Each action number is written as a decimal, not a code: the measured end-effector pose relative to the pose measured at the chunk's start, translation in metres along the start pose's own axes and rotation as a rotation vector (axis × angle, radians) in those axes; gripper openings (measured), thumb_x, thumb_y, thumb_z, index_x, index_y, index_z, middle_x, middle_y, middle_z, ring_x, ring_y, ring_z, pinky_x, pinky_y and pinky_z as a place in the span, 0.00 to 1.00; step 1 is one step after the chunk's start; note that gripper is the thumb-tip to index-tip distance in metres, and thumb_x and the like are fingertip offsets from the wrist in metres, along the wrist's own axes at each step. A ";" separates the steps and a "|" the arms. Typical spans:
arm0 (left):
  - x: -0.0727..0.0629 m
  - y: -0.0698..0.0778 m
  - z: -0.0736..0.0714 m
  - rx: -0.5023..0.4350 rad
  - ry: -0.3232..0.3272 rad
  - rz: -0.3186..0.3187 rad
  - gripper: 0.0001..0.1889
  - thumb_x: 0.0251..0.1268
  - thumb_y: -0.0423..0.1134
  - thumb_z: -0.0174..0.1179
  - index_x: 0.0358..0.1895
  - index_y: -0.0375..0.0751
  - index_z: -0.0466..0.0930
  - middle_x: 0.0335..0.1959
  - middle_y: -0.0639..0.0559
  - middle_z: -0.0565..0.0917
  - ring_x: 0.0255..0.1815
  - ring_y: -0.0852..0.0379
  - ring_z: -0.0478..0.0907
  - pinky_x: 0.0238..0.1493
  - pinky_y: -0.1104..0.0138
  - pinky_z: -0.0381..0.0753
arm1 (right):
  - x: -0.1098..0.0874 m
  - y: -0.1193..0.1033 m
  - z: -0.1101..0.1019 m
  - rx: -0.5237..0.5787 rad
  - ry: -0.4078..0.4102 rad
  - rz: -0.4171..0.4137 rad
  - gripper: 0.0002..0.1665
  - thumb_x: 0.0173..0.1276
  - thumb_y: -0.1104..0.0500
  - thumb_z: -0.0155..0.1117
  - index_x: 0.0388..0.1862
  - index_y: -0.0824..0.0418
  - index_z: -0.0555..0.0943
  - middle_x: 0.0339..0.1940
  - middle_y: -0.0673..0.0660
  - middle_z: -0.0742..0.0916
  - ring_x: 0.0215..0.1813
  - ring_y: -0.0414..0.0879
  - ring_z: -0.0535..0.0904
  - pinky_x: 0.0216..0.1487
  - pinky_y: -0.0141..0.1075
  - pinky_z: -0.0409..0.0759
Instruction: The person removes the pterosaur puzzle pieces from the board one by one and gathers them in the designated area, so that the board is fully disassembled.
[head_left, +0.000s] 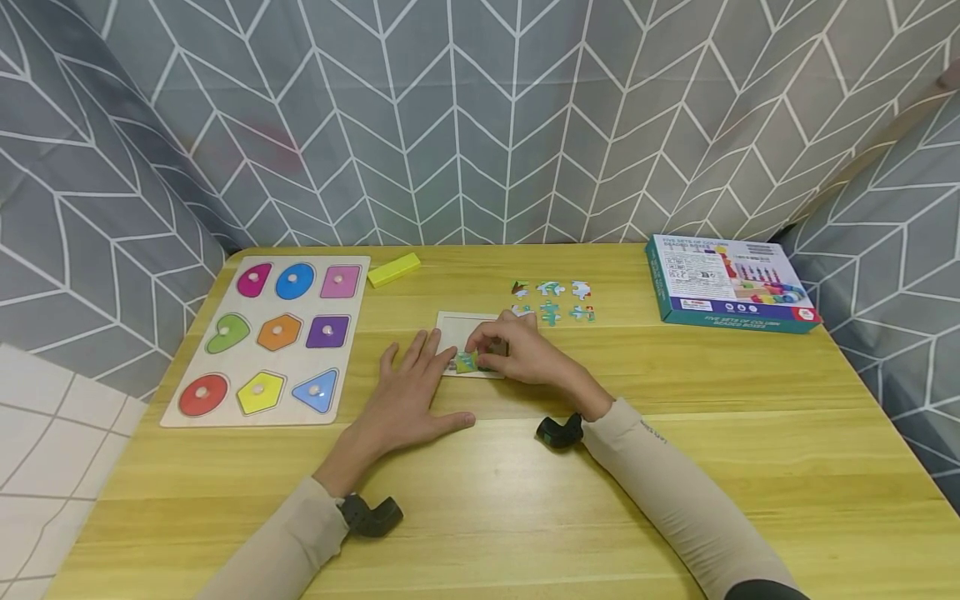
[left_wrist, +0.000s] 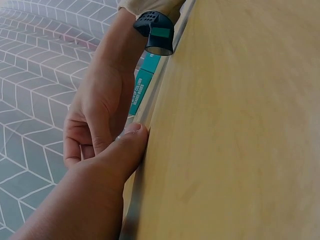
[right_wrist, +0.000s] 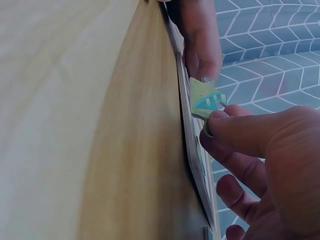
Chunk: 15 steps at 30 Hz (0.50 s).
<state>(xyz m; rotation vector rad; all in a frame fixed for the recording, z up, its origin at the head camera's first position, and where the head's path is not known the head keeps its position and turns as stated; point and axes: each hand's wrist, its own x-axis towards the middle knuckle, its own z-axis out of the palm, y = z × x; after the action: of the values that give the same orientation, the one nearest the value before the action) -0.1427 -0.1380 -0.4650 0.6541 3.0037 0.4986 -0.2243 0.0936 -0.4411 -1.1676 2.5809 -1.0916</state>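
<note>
My right hand (head_left: 522,350) pinches a green jigsaw piece (right_wrist: 202,97) between thumb and forefinger. The piece has a light blue patch and is tilted over the near part of a pale puzzle tray (head_left: 454,327). My left hand (head_left: 405,400) lies at the tray's left side with fingers spread and thumb stretched out to the right. Its fingertips touch the tray's left edge. Part of the tray is hidden under my right hand. In the left wrist view, my left thumb (left_wrist: 132,132) shows along the table edge line, with my right hand behind it.
Several loose jigsaw pieces (head_left: 551,312) lie in two rows behind the tray. A board of coloured knobbed shapes (head_left: 251,371) is at left, a yellow block (head_left: 394,270) beside its far corner. At far right lies a boxed bead set (head_left: 731,283). A patterned curtain (head_left: 480,125) hangs behind the table.
</note>
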 end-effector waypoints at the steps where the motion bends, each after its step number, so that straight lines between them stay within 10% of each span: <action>1: 0.000 0.000 0.000 0.002 0.000 0.000 0.55 0.57 0.82 0.51 0.81 0.48 0.57 0.86 0.43 0.46 0.87 0.43 0.40 0.78 0.36 0.37 | 0.000 0.000 0.000 0.007 0.000 -0.002 0.05 0.69 0.60 0.70 0.42 0.50 0.87 0.28 0.45 0.85 0.38 0.44 0.69 0.48 0.44 0.54; 15: 0.000 0.000 -0.001 0.002 -0.007 -0.002 0.56 0.57 0.82 0.50 0.81 0.47 0.57 0.86 0.43 0.45 0.87 0.43 0.39 0.78 0.36 0.37 | -0.001 0.001 -0.003 0.101 0.017 0.007 0.06 0.69 0.61 0.70 0.44 0.52 0.87 0.32 0.46 0.89 0.41 0.44 0.75 0.49 0.43 0.58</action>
<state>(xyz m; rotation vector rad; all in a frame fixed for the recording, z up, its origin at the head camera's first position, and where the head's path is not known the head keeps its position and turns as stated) -0.1424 -0.1384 -0.4640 0.6520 2.9982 0.4919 -0.2251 0.0962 -0.4396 -1.1309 2.5072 -1.2202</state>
